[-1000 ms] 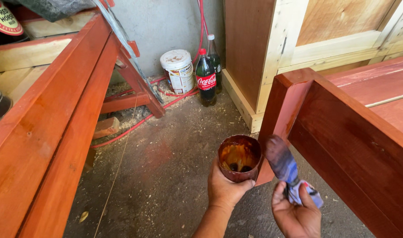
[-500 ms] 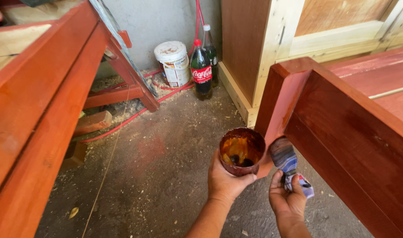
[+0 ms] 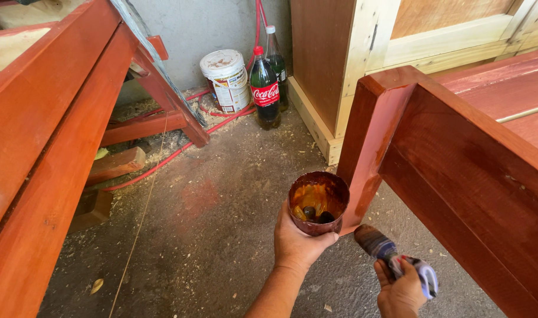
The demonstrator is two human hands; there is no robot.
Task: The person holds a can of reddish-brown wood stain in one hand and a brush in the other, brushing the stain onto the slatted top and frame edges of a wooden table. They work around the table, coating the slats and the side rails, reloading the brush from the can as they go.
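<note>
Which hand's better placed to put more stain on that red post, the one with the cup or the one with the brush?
Right, probably. The right hand grips the brush, whose head sits just below the post. The left hand is occupied holding the cup.

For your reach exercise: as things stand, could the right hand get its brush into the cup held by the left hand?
Probably yes. The cup is held open-side up by the left hand, the brush in the right hand sits just beside it, and nothing lies between.
</note>
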